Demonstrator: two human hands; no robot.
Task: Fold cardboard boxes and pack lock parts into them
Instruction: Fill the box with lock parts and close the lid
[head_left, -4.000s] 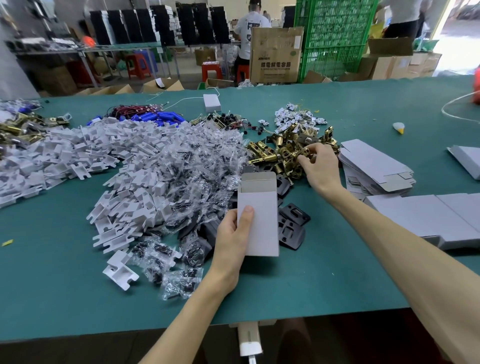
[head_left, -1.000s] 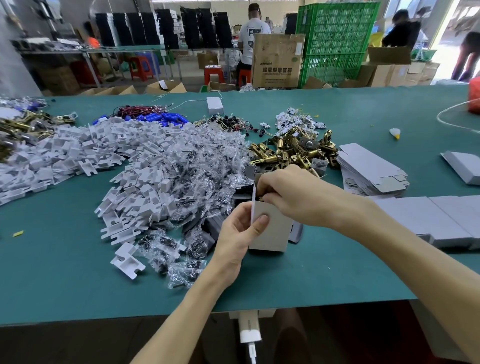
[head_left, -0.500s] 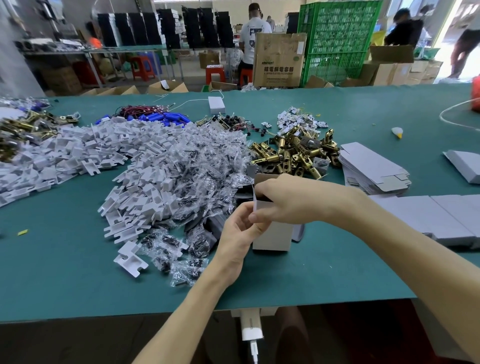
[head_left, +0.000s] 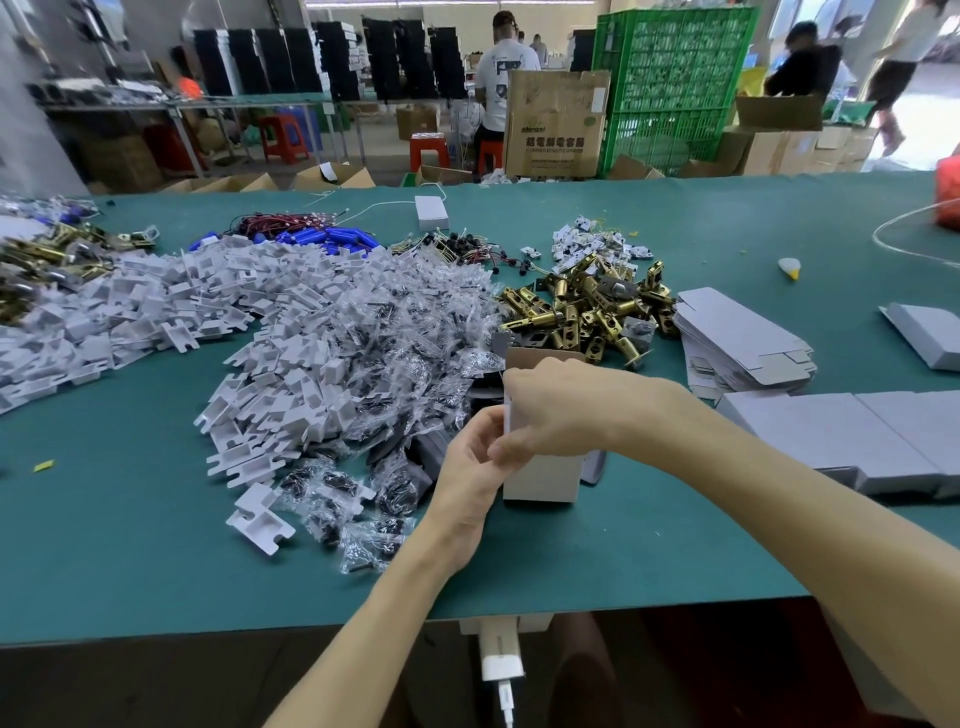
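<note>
Working at the near middle of the green bench, above a white plug adapter hanging under its front edge. Holding a small white cardboard box upright there with both hands. Pinching the box's left wall with the left hand, thumb and fingers curled onto the card. Curling the right hand over the open top, fingertips closing on the upper left edge and hiding the inside. Standing the box just beside black plates and a heap of bagged screws, with white plastic inserts spreading further left. Facing a pile of brass latches just behind the box, a stack of flat box blanks to their right and folded white boxes lying nearer at the right. Looking farther on to blue cells and a small white case near the far edge, then a brown carton and green crates past the bench.
</note>
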